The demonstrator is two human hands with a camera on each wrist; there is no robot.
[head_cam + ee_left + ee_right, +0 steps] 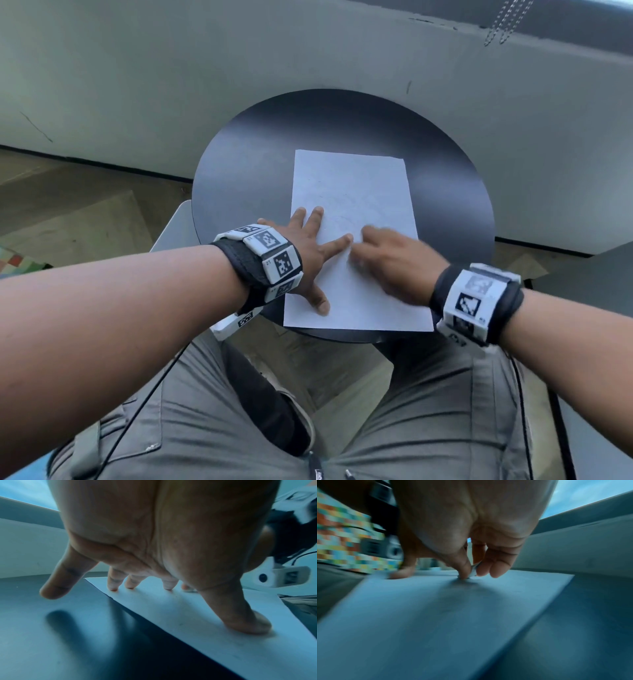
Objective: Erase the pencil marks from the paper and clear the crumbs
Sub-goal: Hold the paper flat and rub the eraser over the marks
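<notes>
A white sheet of paper [356,205] with faint pencil lines lies on a round black table [246,164]. My left hand [315,253] lies spread with straight fingers, thumb and three fingertips pressing the paper's [197,622] left part, the little finger [56,582] above the bare table [51,642]. My right hand [387,260], blurred, is on the paper's middle. In the right wrist view its thumb and fingers pinch a small white eraser [473,570] with its tip down on the paper [453,615].
The table stands against a low grey wall [171,85]. My knees in grey trousers [428,411] are under the table's near edge. A white seat edge [178,222] shows to the table's left. Wooden floor [68,205] lies beyond.
</notes>
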